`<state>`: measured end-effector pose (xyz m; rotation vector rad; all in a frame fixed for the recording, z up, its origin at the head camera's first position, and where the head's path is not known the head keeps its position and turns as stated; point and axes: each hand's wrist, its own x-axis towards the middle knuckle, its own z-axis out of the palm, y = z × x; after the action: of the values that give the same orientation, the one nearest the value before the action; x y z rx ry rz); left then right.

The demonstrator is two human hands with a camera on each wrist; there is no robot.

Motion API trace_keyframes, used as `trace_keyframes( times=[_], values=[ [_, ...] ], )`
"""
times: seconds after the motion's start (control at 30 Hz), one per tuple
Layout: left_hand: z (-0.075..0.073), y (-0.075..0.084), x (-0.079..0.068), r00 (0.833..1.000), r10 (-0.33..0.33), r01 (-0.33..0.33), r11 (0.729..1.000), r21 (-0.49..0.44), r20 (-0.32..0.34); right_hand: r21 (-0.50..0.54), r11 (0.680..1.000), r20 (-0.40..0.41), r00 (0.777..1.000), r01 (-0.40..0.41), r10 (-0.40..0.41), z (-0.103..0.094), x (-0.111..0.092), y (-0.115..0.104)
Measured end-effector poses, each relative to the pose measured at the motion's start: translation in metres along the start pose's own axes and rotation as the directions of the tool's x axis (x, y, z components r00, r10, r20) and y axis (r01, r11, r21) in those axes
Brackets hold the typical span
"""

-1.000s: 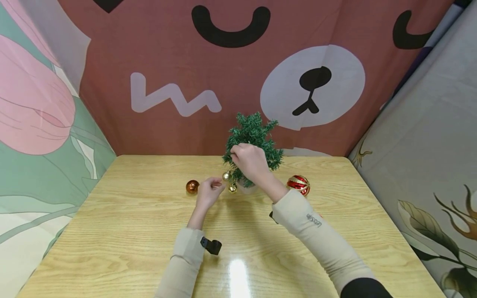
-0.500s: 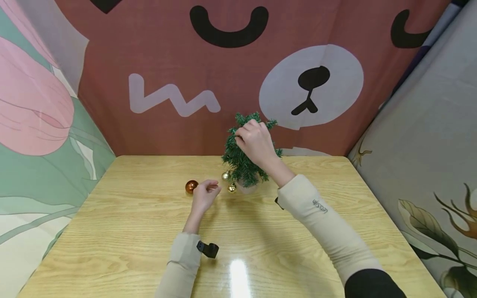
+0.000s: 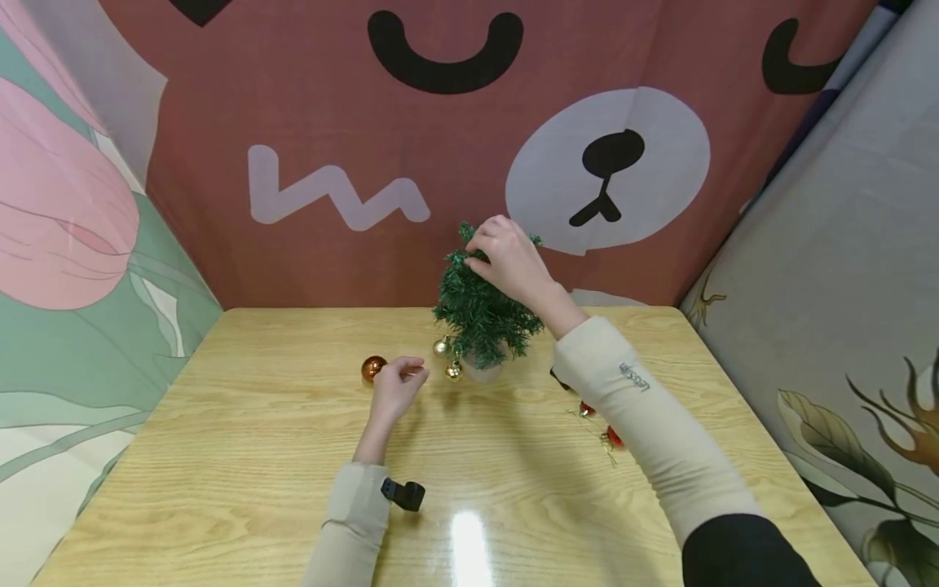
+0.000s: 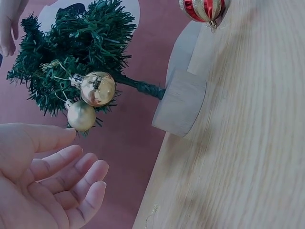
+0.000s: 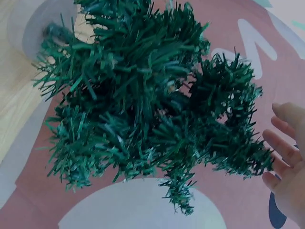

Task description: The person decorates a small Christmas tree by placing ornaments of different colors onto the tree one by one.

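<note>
A small green artificial Christmas tree [image 3: 480, 314] stands on a pale round base [image 4: 180, 102] at the table's back edge. Low on its left side hang two gold ball ornaments, one shiny [image 4: 97, 89] and one matte [image 4: 81, 116]. My left hand [image 3: 396, 390] is just left of these balls, palm up in its wrist view with fingers loosely bent and nothing in them. At the treetop, my right hand [image 3: 511, 259] has its thumb and fingers apart. Its fingertips [image 5: 271, 180] are right at the branch ends in the right wrist view, with nothing held.
A copper-brown ball [image 3: 373, 369] lies just beyond my left hand. Small red ornaments [image 3: 614, 437] with gold strings lie beside my right forearm. A red-and-gold striped ball [image 4: 202, 8] shows in the left wrist view. A printed cloth [image 3: 330, 261] hangs behind the table [image 3: 279, 424].
My right hand has risen from the tree's left middle to its top, and its fingers have spread. My left hand has drawn back slightly from the gold balls. The right sleeve now hides the striped ball.
</note>
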<state>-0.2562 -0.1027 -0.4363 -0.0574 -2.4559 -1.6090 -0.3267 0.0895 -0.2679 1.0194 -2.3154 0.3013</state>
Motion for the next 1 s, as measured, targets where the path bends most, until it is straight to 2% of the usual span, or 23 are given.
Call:
trace_keyframes(
  times=[0.2,0.43,0.7,1.0],
  values=[
    [-0.003,0.0,-0.001,1.0,0.015,-0.015,1.0,0.004,-0.003,0.023,1.0,0.034,0.999,0.017,-0.017,0.002,0.002,0.009],
    [-0.005,-0.003,-0.001,1.0,0.029,-0.029,1.0,0.006,-0.005,-0.038,0.999,0.056,0.998,0.035,-0.033,0.008,0.002,0.015],
    [-0.007,-0.004,-0.001,1.0,0.023,-0.023,1.0,0.005,-0.002,-0.014,0.996,0.044,0.995,0.088,-0.088,0.012,0.004,0.02],
    [-0.009,-0.007,0.001,1.0,0.016,-0.015,1.0,0.005,-0.005,-0.013,0.997,0.041,0.996,0.078,-0.077,0.017,0.003,0.022]
  ],
)
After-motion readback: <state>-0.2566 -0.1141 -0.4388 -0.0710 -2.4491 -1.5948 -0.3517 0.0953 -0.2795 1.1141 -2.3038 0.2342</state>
